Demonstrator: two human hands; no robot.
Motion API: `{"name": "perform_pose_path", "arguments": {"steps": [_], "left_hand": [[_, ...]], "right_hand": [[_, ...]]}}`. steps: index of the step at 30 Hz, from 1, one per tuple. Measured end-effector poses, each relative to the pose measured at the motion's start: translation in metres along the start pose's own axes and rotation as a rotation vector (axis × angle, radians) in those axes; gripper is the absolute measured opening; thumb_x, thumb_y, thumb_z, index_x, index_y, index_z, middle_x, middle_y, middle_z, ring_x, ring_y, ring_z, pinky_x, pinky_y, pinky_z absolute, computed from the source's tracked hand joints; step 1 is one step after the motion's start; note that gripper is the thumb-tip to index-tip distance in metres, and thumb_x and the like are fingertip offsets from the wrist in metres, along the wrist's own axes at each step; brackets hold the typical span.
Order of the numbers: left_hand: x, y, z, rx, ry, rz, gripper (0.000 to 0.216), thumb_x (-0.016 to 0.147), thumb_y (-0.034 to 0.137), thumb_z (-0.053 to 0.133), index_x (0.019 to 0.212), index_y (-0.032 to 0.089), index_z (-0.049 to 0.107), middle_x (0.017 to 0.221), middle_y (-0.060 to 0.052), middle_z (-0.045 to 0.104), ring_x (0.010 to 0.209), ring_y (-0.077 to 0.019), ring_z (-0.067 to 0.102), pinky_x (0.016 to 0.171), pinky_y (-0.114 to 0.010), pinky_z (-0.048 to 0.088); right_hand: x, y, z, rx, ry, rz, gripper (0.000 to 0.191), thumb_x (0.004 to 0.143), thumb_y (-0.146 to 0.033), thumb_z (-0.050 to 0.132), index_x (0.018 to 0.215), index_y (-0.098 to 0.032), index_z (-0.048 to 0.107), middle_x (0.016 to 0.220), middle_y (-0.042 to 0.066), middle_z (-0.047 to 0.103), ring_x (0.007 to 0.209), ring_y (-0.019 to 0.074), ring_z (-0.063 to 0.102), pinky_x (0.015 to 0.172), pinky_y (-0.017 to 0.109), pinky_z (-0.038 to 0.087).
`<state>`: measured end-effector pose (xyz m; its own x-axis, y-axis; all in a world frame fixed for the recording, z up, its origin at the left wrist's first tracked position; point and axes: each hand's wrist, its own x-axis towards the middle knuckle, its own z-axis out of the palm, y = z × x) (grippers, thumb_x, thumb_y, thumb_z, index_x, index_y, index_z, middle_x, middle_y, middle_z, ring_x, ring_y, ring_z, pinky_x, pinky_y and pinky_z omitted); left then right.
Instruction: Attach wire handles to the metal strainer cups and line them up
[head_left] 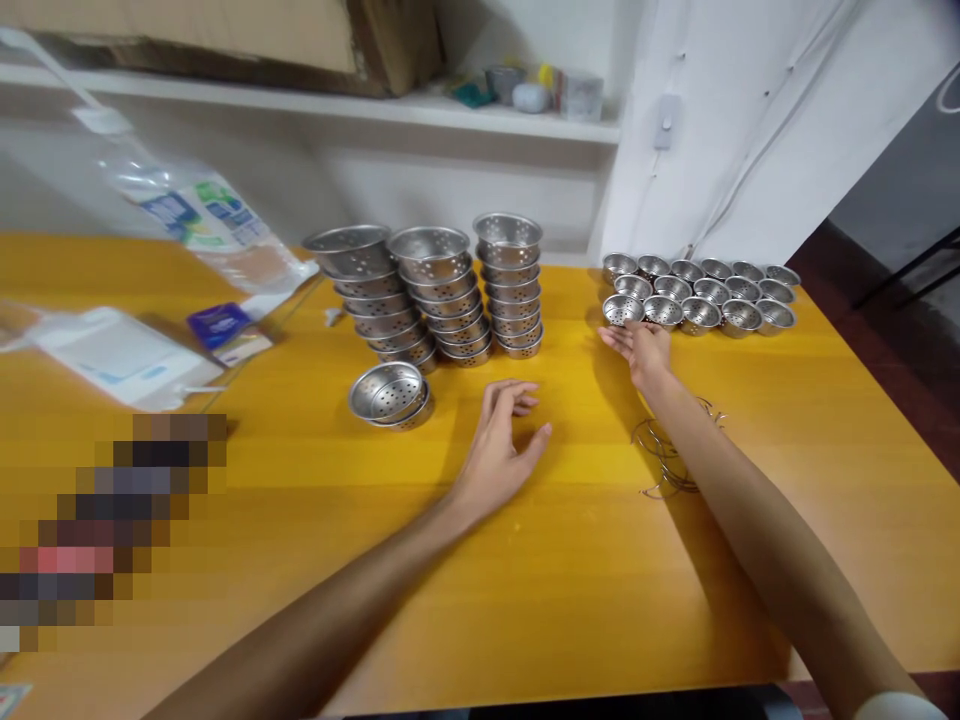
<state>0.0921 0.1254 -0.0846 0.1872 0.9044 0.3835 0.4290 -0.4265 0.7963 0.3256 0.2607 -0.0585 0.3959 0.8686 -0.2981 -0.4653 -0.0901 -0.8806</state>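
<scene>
My right hand (643, 350) reaches to the far right of the yellow table (570, 560), fingers stretched out and touching the nearest small perforated metal cup (622, 310) in a cluster of several small cups (705, 292). My left hand (501, 442) hovers over the table's middle, fingers loosely curled and apart, holding nothing. Ahead of it stand three stacks of larger perforated metal bowls (439, 295). A short stack of two such bowls (390, 395) sits in front of them, left of my left hand.
Thin wire rings (664, 462) lie under my right forearm. Clear plastic bags and printed packets (187, 215) cover the table's left side, with a blue card (219, 325) and white packets (112, 355). A shelf (525, 120) with small items runs along the back wall.
</scene>
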Motion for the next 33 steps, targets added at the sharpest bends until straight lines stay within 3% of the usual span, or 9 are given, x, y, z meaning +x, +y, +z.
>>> {"name": "perform_pose_path", "arguments": {"steps": [7, 11, 13, 14, 17, 21, 25, 28, 33], "left_hand": [[-0.001, 0.002, 0.003, 0.146, 0.006, 0.049, 0.038, 0.097, 0.023, 0.063, 0.134, 0.023, 0.054, 0.133, -0.012, 0.054, 0.12, -0.0242, 0.065, 0.103, -0.044, 0.061], [0.011, 0.017, -0.025, 0.559, 0.14, 0.17, 0.03, 0.093, 0.023, 0.068, 0.122, 0.021, 0.065, 0.137, -0.018, 0.059, 0.135, -0.0396, 0.055, 0.115, -0.065, 0.048], [0.02, 0.029, -0.048, 0.768, 0.244, 0.103, 0.023, 0.092, 0.025, 0.069, 0.114, 0.019, 0.069, 0.14, -0.022, 0.059, 0.14, -0.0485, 0.048, 0.114, -0.074, 0.041], [0.024, 0.035, -0.058, 0.843, 0.292, 0.02, 0.022, 0.093, 0.027, 0.068, 0.113, 0.017, 0.069, 0.14, -0.025, 0.059, 0.142, -0.0519, 0.046, 0.113, -0.077, 0.039], [0.033, 0.047, -0.082, 1.033, 0.285, -0.244, 0.041, 0.098, 0.04, 0.06, 0.121, 0.006, 0.064, 0.142, -0.036, 0.053, 0.139, -0.0585, 0.048, 0.104, -0.076, 0.045], [0.033, 0.045, -0.091, 1.134, 0.071, -0.477, 0.056, 0.101, 0.045, 0.054, 0.13, -0.002, 0.06, 0.134, -0.04, 0.056, 0.121, -0.0561, 0.062, 0.092, -0.066, 0.056], [0.031, 0.035, -0.09, 1.217, -0.044, -0.414, 0.045, 0.102, 0.043, 0.055, 0.115, 0.003, 0.069, 0.118, -0.033, 0.066, 0.123, -0.051, 0.062, 0.096, -0.059, 0.058], [0.028, 0.027, -0.086, 1.178, 0.061, -0.242, 0.028, 0.097, 0.04, 0.061, 0.1, 0.014, 0.069, 0.113, -0.026, 0.067, 0.119, -0.0482, 0.062, 0.094, -0.061, 0.058], [0.028, 0.016, -0.073, 0.927, 0.149, -0.053, 0.02, 0.091, 0.034, 0.069, 0.1, 0.019, 0.06, 0.111, -0.018, 0.066, 0.113, -0.0403, 0.065, 0.098, -0.057, 0.057]], "right_hand": [[-0.007, -0.003, -0.001, -0.032, -0.022, 0.03, 0.008, 0.105, -0.022, 0.06, 0.102, -0.022, 0.053, 0.076, 0.004, 0.072, 0.075, 0.0195, 0.079, 0.065, 0.027, 0.068], [-0.024, -0.019, -0.016, -0.105, -0.063, 0.047, 0.019, 0.102, -0.031, 0.062, 0.088, -0.023, 0.051, 0.066, -0.001, 0.064, 0.051, 0.0123, 0.063, 0.043, 0.018, 0.046], [-0.034, -0.033, -0.032, -0.194, -0.148, 0.0, 0.015, 0.096, -0.024, 0.067, 0.086, -0.022, 0.057, 0.066, -0.002, 0.063, 0.047, 0.0094, 0.055, 0.042, 0.018, 0.037], [-0.039, -0.04, -0.043, -0.3, -0.24, -0.061, 0.01, 0.091, -0.019, 0.07, 0.087, -0.021, 0.061, 0.069, -0.001, 0.066, 0.05, 0.0098, 0.055, 0.045, 0.02, 0.037], [-0.055, -0.061, -0.077, -1.034, -0.651, -0.458, 0.014, 0.084, -0.011, 0.073, 0.094, -0.02, 0.073, 0.083, 0.003, 0.074, 0.069, 0.0156, 0.064, 0.065, 0.027, 0.047], [-0.071, -0.069, -0.109, -1.588, -0.732, -0.735, 0.031, 0.085, -0.01, 0.073, 0.114, -0.02, 0.078, 0.106, 0.009, 0.077, 0.097, 0.0254, 0.07, 0.083, 0.034, 0.05], [-0.078, -0.05, -0.122, -1.703, -0.731, -0.829, 0.03, 0.093, -0.01, 0.064, 0.117, -0.019, 0.079, 0.102, 0.01, 0.075, 0.102, 0.0265, 0.069, 0.079, 0.033, 0.049], [-0.078, -0.033, -0.127, -1.657, -0.696, -0.982, 0.03, 0.097, -0.007, 0.057, 0.112, -0.02, 0.079, 0.098, 0.009, 0.075, 0.095, 0.0248, 0.069, 0.072, 0.033, 0.049], [-0.082, -0.025, -0.129, -1.387, -0.61, -1.247, 0.036, 0.099, -0.008, 0.055, 0.127, -0.021, 0.075, 0.101, 0.01, 0.073, 0.094, 0.0261, 0.068, 0.082, 0.039, 0.056]]}}
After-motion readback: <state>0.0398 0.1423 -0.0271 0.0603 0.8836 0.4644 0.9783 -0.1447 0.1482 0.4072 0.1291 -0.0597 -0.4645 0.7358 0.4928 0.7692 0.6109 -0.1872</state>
